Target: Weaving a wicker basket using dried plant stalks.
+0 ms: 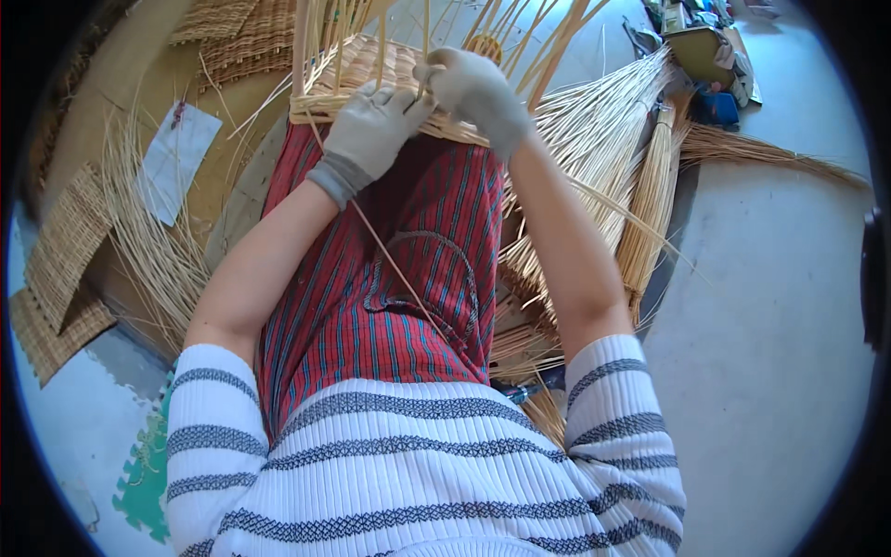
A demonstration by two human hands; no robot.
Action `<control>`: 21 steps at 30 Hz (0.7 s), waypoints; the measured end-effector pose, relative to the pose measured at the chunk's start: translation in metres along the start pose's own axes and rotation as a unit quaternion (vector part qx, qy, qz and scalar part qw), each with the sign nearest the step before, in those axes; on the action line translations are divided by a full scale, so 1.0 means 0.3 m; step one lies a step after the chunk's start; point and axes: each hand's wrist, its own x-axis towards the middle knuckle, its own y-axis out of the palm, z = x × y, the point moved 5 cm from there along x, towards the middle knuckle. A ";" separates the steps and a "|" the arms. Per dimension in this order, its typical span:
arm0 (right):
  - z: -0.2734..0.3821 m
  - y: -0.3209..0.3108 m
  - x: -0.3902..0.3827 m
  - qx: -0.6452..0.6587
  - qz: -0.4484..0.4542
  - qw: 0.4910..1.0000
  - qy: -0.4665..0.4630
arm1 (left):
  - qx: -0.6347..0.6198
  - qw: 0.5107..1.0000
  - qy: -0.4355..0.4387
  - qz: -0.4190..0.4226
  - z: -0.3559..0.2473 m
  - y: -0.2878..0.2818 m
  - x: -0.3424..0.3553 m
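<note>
Seated with an unfinished wicker basket (pixel 405 61) at the far edge of a red striped lap cloth (pixel 371 325). Holding gloved left hand (pixel 371 135) and right hand (pixel 475 93) at the basket's near edge, bent narrow; cannot tell around what. Flanked by pale strands (pixel 594 125) on the floor (pixel 761 278).

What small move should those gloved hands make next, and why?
Perhaps the right hand should press the basketwork snug against an upright stake while the left hand steadies its near edge: both hands meet there, and bare stakes rise above the weave.
</note>
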 end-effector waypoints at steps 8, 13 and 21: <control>-0.269 0.049 -0.293 0.489 -0.208 0.844 -0.067 | -0.107 0.993 -0.011 -0.052 -0.020 -0.035 0.083; -0.104 -0.176 -0.170 0.438 -0.285 0.803 -0.286 | -0.124 0.990 -0.041 -0.048 -0.037 -0.033 0.108; -0.249 -0.113 -0.171 0.474 -0.333 0.802 -0.149 | -0.219 0.972 -0.056 -0.056 0.007 -0.079 0.093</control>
